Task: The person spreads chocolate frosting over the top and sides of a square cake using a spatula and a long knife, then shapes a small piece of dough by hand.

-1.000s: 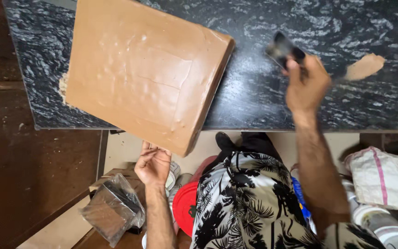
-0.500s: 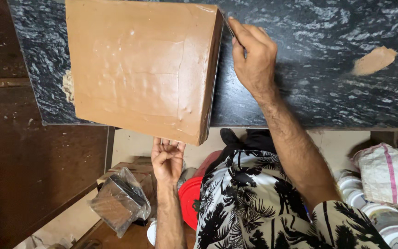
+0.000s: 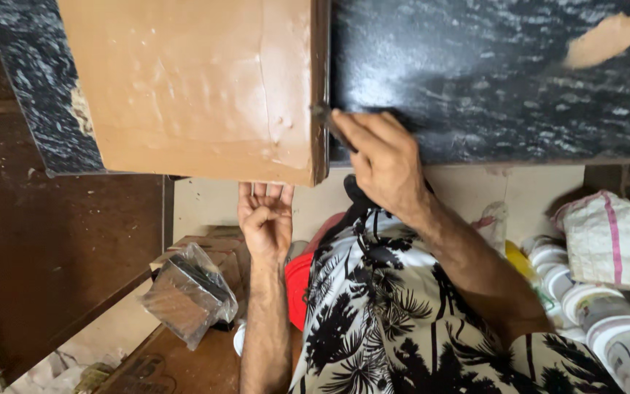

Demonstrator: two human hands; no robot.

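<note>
Overhanging tan cardboard box (image 3: 198, 87), dented, creased, flat-faced

The right hand (image 3: 384, 164) presses a small dark tool (image 3: 324, 115) against the side edge of the brown board (image 3: 198, 84), just beyond its fingers (image 3: 355, 131). The left hand (image 3: 265, 219) supports the board's near edge from beneath, fingers (image 3: 264, 191) touching it. The board lies on the dark marbled worktop (image 3: 475, 80).

A torn brown scrap (image 3: 604, 40) lay on the black marbled bench (image 3: 490, 87) at about two o'clock. At eight o'clock a dark block in clear plastic wrap (image 3: 187, 292) sat on a wooden surface. Near four o'clock lay a pale sack with a pink stripe (image 3: 614, 237), above stacked white cups (image 3: 585, 303).
</note>
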